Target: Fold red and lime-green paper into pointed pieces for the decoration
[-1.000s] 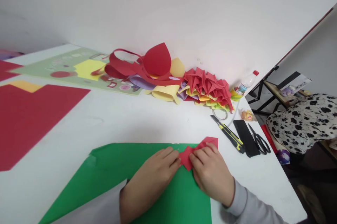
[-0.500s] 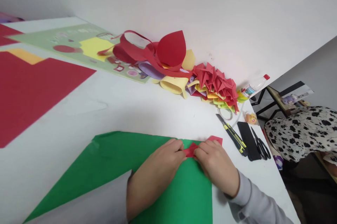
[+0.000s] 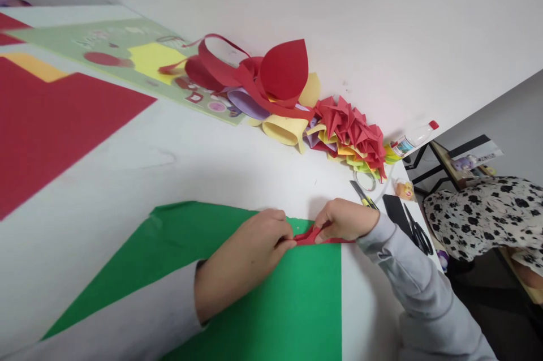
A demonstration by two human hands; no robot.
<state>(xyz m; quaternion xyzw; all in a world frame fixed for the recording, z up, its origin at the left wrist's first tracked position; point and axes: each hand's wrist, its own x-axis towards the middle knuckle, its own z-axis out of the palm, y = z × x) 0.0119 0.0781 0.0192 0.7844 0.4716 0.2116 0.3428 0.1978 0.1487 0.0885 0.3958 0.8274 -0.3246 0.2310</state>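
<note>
A small folded piece of red paper [image 3: 306,236] lies on a large green sheet [image 3: 271,299] near the table's front. My left hand [image 3: 250,248] pinches its left end with closed fingers. From the right, my right hand [image 3: 345,219] grips the paper's other end, fingers curled over it. Most of the red piece is hidden under the two hands.
Against the wall lie red paper strips and curls [image 3: 254,69], yellow and purple cones [image 3: 284,129] and a pile of folded red paper shapes [image 3: 352,132]. A utility knife [image 3: 362,196], tape ring [image 3: 365,180], scissors [image 3: 418,231], black case [image 3: 396,211] and glue bottle [image 3: 413,137] sit right. A big red sheet [image 3: 51,123] lies left.
My right hand has lifted and turned over the red paper, folding it flatter, so less of the red shows. The view has tilted down and left.
</note>
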